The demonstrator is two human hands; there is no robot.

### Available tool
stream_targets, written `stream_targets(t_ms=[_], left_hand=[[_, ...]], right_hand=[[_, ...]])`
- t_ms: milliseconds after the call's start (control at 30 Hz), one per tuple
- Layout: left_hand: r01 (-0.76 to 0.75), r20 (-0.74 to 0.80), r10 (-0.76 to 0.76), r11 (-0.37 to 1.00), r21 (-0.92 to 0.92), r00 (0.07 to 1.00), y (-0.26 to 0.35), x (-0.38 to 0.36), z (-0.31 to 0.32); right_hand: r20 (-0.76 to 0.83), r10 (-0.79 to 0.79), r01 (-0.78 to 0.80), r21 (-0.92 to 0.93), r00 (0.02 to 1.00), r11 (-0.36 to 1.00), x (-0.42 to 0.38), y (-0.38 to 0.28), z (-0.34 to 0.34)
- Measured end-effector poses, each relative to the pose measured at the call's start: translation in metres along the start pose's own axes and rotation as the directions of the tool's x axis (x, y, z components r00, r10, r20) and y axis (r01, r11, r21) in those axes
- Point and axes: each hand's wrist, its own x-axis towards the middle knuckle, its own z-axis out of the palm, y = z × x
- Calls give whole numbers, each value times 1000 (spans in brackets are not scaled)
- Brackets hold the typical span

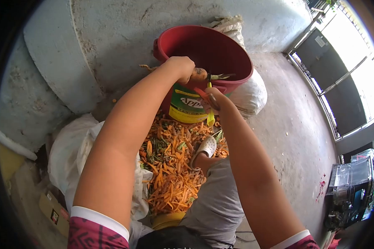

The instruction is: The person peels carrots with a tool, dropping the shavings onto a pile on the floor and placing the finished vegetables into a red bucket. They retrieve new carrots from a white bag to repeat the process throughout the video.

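My left hand (180, 68) is closed around a carrot (200, 74) above the rim of a red tub (162, 45). The carrot's thin root tip sticks out on the left and its cut green stem end on the right. In my right hand (215, 98) is a yellow-handled peeler (211, 119), its head close to the carrot's stem end. Its blade is partly hidden. An orange strip, seemingly peel, shows beside my right fingers. Below, a thick heap of carrot peelings (176, 182) with some green tops covers the floor.
White sacks stand at left (72, 145) and behind the tub at right (253, 95). A foot in a white clog (206, 146) is among the peelings. A rough wall (116, 33) closes off the far side. Black shiny objects (351, 186) sit at far right.
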Motion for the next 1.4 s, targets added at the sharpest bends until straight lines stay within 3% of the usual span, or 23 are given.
stream_targets(t_ms=[67, 133, 200, 333, 400, 433, 500, 533, 600, 667, 733, 800, 867, 967, 1067, 1167, 1200, 1233, 1300, 1333, 1400], left_hand=[[1, 3, -1, 1000, -2, 1000, 0, 1, 0], [-11, 21, 11, 1000, -17, 1000, -2, 3, -2], [-25, 61, 27, 999, -30, 998, -4, 4, -4], [-48, 160, 60, 996, -80, 985, -8, 8, -15], [-58, 198, 82, 991, -122, 977, -12, 13, -15], [-66, 213, 96, 987, -144, 972, -15, 17, -14], [-79, 220, 113, 984, -157, 969, -16, 20, -14], [-83, 213, 114, 986, -147, 970, -15, 18, -17], [-95, 168, 110, 991, -96, 980, -12, 16, -16], [-107, 88, 108, 994, -14, 990, -10, 14, -8], [-47, 40, 47, 999, 1, 998, -6, 8, -5], [-4, -17, 4, 1000, 1, 1000, -1, 1, -2], [26, -81, -26, 1000, -10, 996, 1, -4, 1], [27, -40, -29, 999, -30, 999, 4, -8, -6], [-56, 66, 57, 998, -19, 996, -5, 5, -7], [-74, 140, 85, 994, -86, 987, -7, 6, -17], [-65, 174, 86, 990, -123, 981, -9, 9, -19], [-54, 208, 87, 986, -158, 974, -12, 12, -20], [-32, 277, 88, 979, -202, 957, -17, 20, -19], [-20, 308, 86, 977, -212, 947, -19, 25, -19], [-28, 309, 97, 975, -220, 946, -22, 28, -13]], right_hand=[[-267, 142, -111, 127, 953, 986, -23, -11, 30], [-278, 90, -147, -193, 956, 970, 0, -6, 16], [-265, 40, -143, -379, 963, 914, 26, 4, 2], [-369, -64, -125, -466, 927, 876, 34, 6, -3], [-362, -232, -84, -677, 903, 731, 39, 10, -6], [-263, -352, -31, -838, 898, 545, 46, 14, -9], [-140, -429, 16, -940, 893, 340, 51, 17, -12], [-142, -414, 16, -935, 899, 356, 51, 16, -12], [-290, -314, -49, -801, 904, 597, 46, 12, -6], [-493, -47, -169, -386, 869, 907, 23, -2, 15], [-408, -57, -123, -401, 911, 908, 23, -1, 14], [-347, 9, -93, -227, 938, 969, 14, 0, 14], [-267, 131, -93, 151, 955, 984, 1, -3, 16], [-331, 119, -77, 139, 936, 987, -19, -11, 30], [-231, 96, -66, 135, 968, 989, -7, -6, 16], [-318, 79, -64, 57, 945, 996, -10, -10, 22], [-276, -58, -19, -268, 959, 963, 8, -2, 10], [-190, -174, 39, -562, 966, 826, 41, 11, -10], [-87, -283, 96, -814, 955, 573, 54, 15, -16], [-103, -311, 88, -836, 945, 542, 56, 15, -15], [-276, -253, -12, -697, 927, 717, 51, 11, -7]])
